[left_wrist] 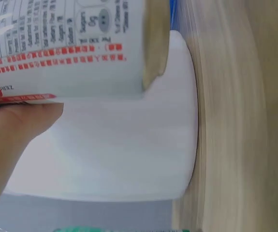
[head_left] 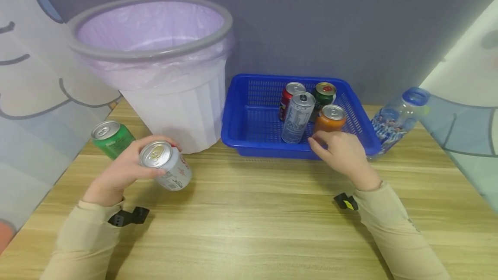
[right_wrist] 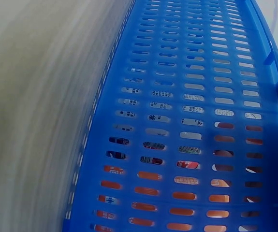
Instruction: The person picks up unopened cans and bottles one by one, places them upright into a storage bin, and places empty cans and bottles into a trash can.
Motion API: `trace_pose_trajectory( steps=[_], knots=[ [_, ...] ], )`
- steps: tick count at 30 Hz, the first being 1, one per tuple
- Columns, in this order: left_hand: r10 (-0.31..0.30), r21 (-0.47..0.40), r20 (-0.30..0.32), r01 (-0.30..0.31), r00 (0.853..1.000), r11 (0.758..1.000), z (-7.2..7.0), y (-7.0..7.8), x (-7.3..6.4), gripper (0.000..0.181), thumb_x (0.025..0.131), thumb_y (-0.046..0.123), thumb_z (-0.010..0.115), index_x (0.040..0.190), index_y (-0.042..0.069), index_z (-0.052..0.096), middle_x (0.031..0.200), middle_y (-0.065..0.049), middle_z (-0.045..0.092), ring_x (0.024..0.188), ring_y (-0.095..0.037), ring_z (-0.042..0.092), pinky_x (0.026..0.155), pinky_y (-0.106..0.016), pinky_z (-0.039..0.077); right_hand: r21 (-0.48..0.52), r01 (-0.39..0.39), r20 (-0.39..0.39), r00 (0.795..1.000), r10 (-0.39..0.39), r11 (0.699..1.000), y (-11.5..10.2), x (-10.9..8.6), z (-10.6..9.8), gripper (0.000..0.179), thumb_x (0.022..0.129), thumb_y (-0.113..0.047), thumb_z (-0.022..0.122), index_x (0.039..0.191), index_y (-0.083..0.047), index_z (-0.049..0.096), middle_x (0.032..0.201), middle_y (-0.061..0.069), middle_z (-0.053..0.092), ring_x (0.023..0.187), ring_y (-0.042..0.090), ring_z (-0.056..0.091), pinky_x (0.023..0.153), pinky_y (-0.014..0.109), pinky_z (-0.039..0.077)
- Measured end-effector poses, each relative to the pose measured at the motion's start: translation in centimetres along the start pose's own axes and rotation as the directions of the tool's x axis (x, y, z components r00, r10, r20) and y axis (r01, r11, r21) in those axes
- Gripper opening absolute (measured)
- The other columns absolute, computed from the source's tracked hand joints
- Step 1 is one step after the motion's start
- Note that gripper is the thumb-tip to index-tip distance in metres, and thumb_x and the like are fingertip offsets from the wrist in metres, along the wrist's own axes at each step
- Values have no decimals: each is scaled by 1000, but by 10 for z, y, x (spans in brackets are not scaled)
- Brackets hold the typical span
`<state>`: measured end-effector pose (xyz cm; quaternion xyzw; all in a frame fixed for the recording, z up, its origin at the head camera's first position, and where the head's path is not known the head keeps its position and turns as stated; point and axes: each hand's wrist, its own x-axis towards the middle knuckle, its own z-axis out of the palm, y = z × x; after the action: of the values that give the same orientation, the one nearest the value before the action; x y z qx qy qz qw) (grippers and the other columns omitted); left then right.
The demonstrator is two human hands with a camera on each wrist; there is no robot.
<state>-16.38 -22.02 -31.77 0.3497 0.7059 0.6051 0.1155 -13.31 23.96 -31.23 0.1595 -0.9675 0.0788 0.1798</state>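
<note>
My left hand (head_left: 126, 165) grips a silver-white soda can (head_left: 173, 172) round its sides, with the lid up in the head view. The left wrist view shows the printed side of this can (left_wrist: 80, 58) close up, with my thumb against it. Behind that hand a green can (head_left: 114, 139) stands on the table. My right hand (head_left: 344, 150) is over the front rim of the blue basket (head_left: 253, 144), its fingers loosely bent. Its fingertips come close to an orange can (head_left: 330, 118), whose lower part is hidden.
A tall slim can (head_left: 297, 118), a red can (head_left: 285, 98) and a dark green can (head_left: 324, 94) stand in the basket. Left of the basket rises a white bin (head_left: 183, 107) with a lilac liner. A plastic bottle (head_left: 397, 118) leans at the basket's right, on the wooden table (head_left: 241, 219).
</note>
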Motion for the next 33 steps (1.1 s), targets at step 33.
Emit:
trace_pose_trajectory(
  steps=[33],
  knots=[
    [-48, -18, -105, 46, 993, 999, 48, 19, 23, 47, 72, -9, 69, 112, 13, 62, 109, 3, 66, 99, -12, 60, 85, -24, 47, -20, -3, -11, 1000, 3, 1000, -1, 1, -1, 21, 91, -29, 57, 84, -13, 68, 67, 2, 68, 51, 21, 59, 44, 39, 43]
  ],
)
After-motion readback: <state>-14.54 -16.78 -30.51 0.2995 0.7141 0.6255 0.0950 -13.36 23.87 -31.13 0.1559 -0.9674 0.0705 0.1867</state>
